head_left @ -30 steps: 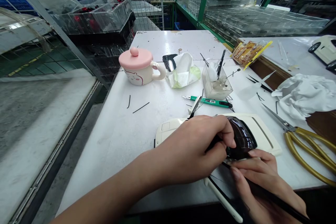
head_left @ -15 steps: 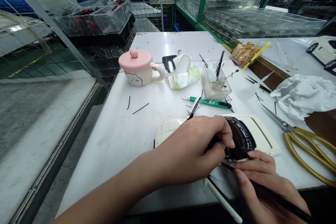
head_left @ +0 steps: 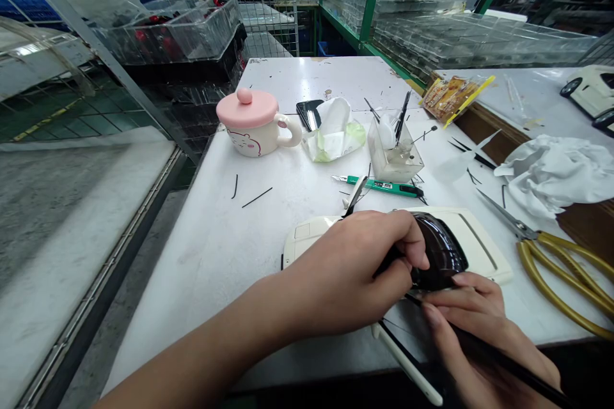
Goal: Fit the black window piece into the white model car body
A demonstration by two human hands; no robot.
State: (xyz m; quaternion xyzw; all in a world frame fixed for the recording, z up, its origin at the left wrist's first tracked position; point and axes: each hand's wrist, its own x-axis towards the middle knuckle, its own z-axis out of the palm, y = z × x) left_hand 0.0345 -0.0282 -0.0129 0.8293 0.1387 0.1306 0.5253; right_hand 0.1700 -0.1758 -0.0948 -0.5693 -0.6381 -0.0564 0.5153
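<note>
My left hand [head_left: 350, 275] curls over a glossy dark curved window piece [head_left: 444, 252] and holds it against a cream model car body [head_left: 474, 230] lying on the table. My right hand [head_left: 472, 326] grips a slim black stick [head_left: 508, 361], whose tip reaches the lower edge of the dark piece. Its fingers rest beside that edge. A white rod [head_left: 407, 364] lies under my right hand, partly hidden. My left hand hides much of the car body.
On the white table [head_left: 201, 255] stand a pink-lidded mug [head_left: 252, 124], a crumpled tissue [head_left: 336, 131], a clear tool holder [head_left: 396, 153] and a green craft knife [head_left: 384, 186]. Gold-handled scissors [head_left: 551, 268], a white cloth [head_left: 556, 169] and a white model car [head_left: 590, 92] lie to the right.
Both hands stay almost where they were, on the dark piece and the stick. The view has shifted only slightly.
</note>
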